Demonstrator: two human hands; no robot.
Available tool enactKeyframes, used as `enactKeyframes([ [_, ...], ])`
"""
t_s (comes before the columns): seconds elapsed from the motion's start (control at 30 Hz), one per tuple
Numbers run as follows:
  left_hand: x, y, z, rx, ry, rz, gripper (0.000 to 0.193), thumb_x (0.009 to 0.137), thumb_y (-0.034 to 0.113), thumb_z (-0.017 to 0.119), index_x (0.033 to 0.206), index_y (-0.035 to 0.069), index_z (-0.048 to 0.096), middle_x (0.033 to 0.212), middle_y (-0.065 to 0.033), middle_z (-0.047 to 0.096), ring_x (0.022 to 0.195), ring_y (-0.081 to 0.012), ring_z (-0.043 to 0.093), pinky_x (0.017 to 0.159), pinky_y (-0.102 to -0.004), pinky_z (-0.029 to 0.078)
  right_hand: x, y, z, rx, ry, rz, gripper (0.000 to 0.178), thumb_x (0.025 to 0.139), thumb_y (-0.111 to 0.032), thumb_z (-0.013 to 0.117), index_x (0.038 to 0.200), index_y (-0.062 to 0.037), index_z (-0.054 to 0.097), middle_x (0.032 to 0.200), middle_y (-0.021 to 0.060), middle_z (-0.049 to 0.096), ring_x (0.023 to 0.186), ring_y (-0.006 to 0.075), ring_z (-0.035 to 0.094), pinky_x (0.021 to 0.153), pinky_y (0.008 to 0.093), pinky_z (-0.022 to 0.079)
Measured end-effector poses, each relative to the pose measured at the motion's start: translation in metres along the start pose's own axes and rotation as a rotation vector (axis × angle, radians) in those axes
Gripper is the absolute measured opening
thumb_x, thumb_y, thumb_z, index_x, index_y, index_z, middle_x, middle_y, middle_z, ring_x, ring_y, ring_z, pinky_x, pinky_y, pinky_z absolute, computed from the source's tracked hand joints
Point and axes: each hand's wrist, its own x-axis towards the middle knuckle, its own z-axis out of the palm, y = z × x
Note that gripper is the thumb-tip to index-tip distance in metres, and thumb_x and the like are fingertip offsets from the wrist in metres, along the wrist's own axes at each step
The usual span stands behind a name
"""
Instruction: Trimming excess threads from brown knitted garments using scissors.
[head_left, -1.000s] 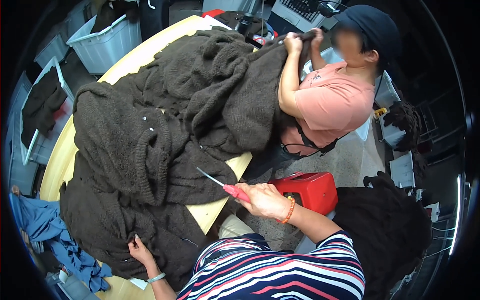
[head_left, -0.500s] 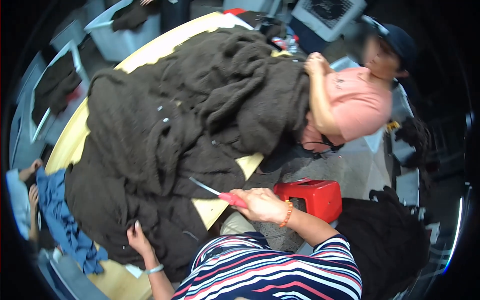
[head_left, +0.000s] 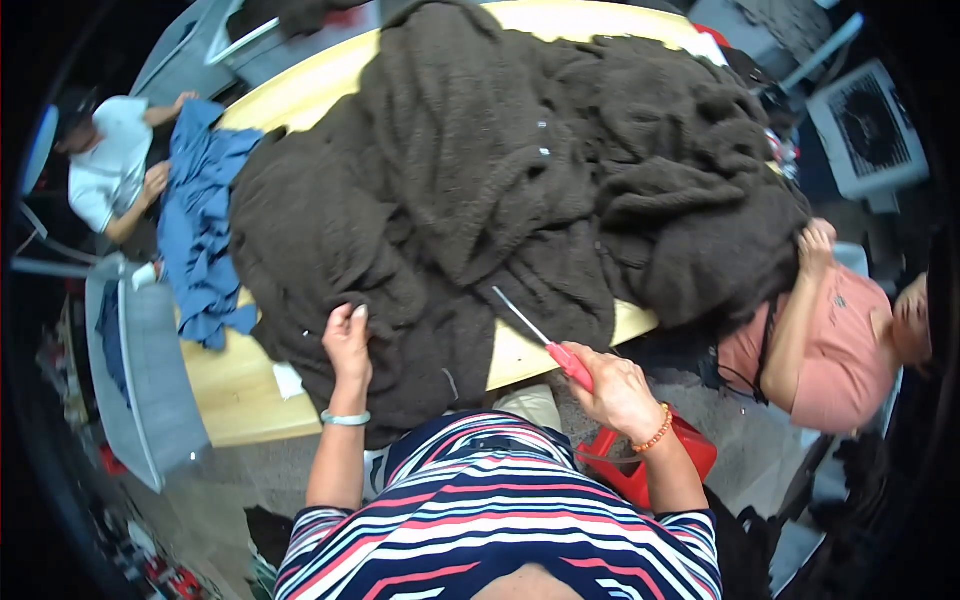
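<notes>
A big heap of dark brown fleece fabric (head_left: 440, 170) covers most of the pale yellow table (head_left: 540, 358). At the heap's near left part, my left hand (head_left: 348, 345) is closed, thumb against fingers, on the brown fabric. My right hand (head_left: 612, 390) grips a red-handled tool (head_left: 570, 364) with a long thin metal shaft. Its tip points up and left, over the fabric near the table's front edge. Whether the tip touches the cloth, I cannot tell. Small white tags (head_left: 543, 152) show on the fleece.
At the left a person (head_left: 112, 165) handles blue cloth (head_left: 200, 220) hanging over the table edge. Another person (head_left: 830, 345) in a pink shirt stands at the right, hands at the fleece. A red stool (head_left: 690, 440) is beside my right forearm. A grey bin (head_left: 150, 400) stands left.
My view has swung left, so the table and both people appear farther right. My right hand still grips the red-handled tool; my left hand is still at the fleece.
</notes>
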Motion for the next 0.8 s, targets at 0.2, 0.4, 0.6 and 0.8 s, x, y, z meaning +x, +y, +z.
enactKeyframes([
  [0.2,-0.014,0.007,0.017,0.036,-0.005,0.061,0.031,0.088,0.01,0.069,0.114,0.005,0.052,0.096,-0.0015,0.061,0.086,-0.0081,0.058,0.071,-0.0231,0.05,0.019,-0.006,0.014,0.042,-0.111,-0.148,0.043,0.083,-0.017,0.066,0.122,-0.0053,0.056,0.094,0.0194,0.067,0.085,0.0375,0.065,0.075,0.0437,0.052],
  [0.4,-0.044,0.03,0.037,0.617,-0.226,0.37,0.021,0.081,-0.001,0.066,0.1,0.003,0.06,0.081,-0.0061,0.058,0.07,-0.0158,0.058,0.065,-0.0277,0.048,0.034,-0.019,0.02,0.021,-0.174,-0.238,0.043,0.083,-0.017,0.066,0.123,-0.0043,0.055,0.091,0.0198,0.067,0.085,0.0372,0.065,0.075,0.0437,0.052],
  [0.6,-0.081,0.022,0.017,1.022,-0.615,0.574,0.024,0.073,0.007,0.073,0.095,0.006,0.064,0.089,-0.0087,0.059,0.088,-0.0269,0.059,0.078,-0.0372,0.042,0.04,-0.019,0.023,0.01,-0.193,-0.266,0.042,0.083,-0.016,0.065,0.122,-0.0042,0.056,0.091,0.0201,0.067,0.085,0.0373,0.065,0.075,0.0444,0.053],
  [0.8,-0.082,0.036,0.018,1.258,-0.404,0.712,0.065,0.062,0.02,0.083,0.121,0.008,0.057,0.113,-0.0115,0.054,0.107,-0.0297,0.051,0.089,-0.041,0.039,0.041,-0.021,0.025,-0.02,-0.207,-0.252,0.039,0.084,-0.017,0.065,0.121,-0.0062,0.056,0.092,0.02,0.067,0.086,0.0379,0.065,0.075,0.045,0.053],
])
